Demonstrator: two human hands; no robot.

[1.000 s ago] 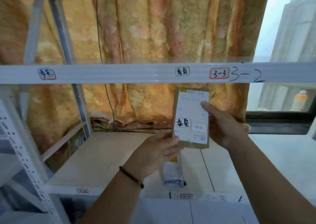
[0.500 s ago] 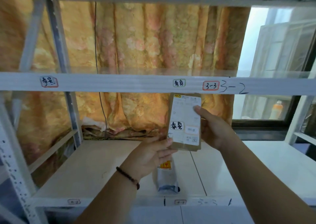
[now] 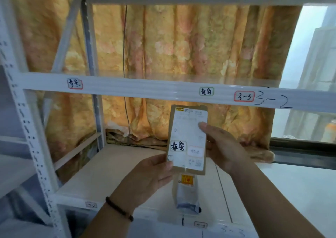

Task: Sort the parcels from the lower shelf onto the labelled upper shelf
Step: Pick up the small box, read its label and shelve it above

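Head view: brown parcel (image 3: 187,139) being read against the upper shelf rail (image 3: 145,89).

Left hand (image 3: 145,176) and right hand (image 3: 221,147) are pinching the parcel's edges, holding it upright just below the rail. Beneath it, a white parcel (image 3: 187,192) is lying on the lower shelf (image 3: 109,174), unsorted. Above and left of it, the matching red-edged label (image 3: 75,83) is waiting; nothing is showing on the upper board.

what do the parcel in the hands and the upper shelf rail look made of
The parcel looks like brown kraft card or stiff paper, matte, with a white paper label covering most of its face. The upper shelf rail looks like white painted metal: glossy, ribbed along its length, with stickers stuck on.
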